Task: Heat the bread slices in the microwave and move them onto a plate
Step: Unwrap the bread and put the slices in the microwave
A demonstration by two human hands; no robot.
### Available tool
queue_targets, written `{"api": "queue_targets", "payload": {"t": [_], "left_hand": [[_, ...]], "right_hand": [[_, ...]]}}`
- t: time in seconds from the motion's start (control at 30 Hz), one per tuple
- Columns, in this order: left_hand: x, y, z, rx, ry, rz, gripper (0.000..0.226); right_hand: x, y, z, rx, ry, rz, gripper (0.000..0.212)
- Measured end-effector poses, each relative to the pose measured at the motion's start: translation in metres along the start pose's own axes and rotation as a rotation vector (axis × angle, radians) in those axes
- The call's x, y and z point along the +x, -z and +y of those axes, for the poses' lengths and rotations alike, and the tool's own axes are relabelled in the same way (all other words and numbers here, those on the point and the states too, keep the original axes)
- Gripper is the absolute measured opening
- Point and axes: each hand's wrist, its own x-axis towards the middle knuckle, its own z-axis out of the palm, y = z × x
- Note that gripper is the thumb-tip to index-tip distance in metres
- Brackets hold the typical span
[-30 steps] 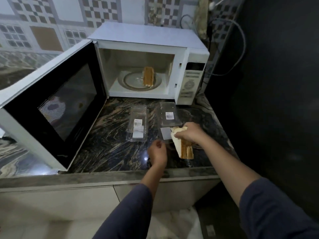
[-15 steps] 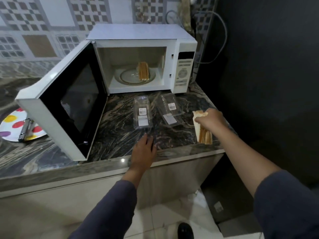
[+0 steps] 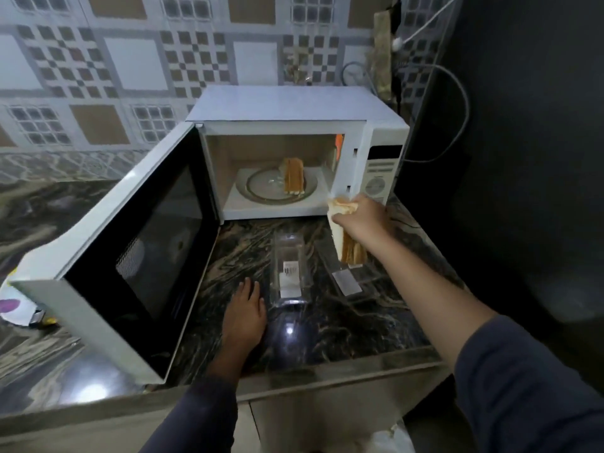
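Observation:
The white microwave [image 3: 294,106] stands at the back of the counter with its door [image 3: 137,243] swung wide open to the left. A stack of bread slices [image 3: 293,175] stands on edge on the glass turntable [image 3: 258,186] inside. My right hand [image 3: 362,217] grips another stack of bread slices [image 3: 348,250], held in the air just in front of the microwave's lower right corner. My left hand [image 3: 245,308] rests flat on the dark marble counter [image 3: 376,322], fingers straight. A colourful spotted plate [image 3: 13,305] peeks out at the far left behind the door.
Two empty clear plastic bread containers lie on the counter in front of the microwave, one [image 3: 289,266] by my left hand and one [image 3: 346,279] under my right forearm. A cable [image 3: 457,93] loops behind the microwave. A dark wall closes off the right side.
My right hand has lifted the bread stack from the counter's right edge up and forward to the microwave opening. My left hand has stayed resting on the counter.

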Motion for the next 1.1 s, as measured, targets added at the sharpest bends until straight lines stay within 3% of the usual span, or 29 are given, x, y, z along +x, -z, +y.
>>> {"api": "queue_targets", "payload": {"t": [0.07,0.23,0.37,0.53,0.73,0.87,0.97,1.1], "left_hand": [[0.023,-0.001,-0.004,0.003,0.005,0.013,0.072],[0.08,-0.003,-0.008,-0.018,0.069,-0.014,0.071],[0.105,-0.009,-0.011,-0.046,0.096,0.039,0.086],[0.113,-0.014,-0.016,-0.051,0.125,0.065,0.07],[0.114,-0.017,-0.022,-0.035,0.129,0.091,0.075],[0.114,-0.018,-0.023,-0.031,0.123,0.098,0.072],[0.113,-0.016,-0.021,-0.039,0.125,0.115,0.069],[0.112,-0.013,-0.018,-0.032,0.121,0.127,0.068]], "right_hand": [[0.028,-0.013,-0.013,0.001,0.041,-0.044,0.043],[0.097,-0.049,-0.046,-0.013,0.107,-0.148,0.041],[0.141,-0.085,-0.068,-0.011,0.147,-0.228,0.04],[0.18,-0.125,-0.089,-0.045,0.171,-0.32,0.051],[0.212,-0.177,-0.122,0.137,-0.113,-0.436,0.046],[0.236,-0.19,-0.123,0.189,-0.145,-0.433,0.054],[0.245,-0.203,-0.117,-0.076,-0.02,-0.351,0.048],[0.253,-0.218,-0.111,-0.184,0.054,-0.276,0.066]]}}
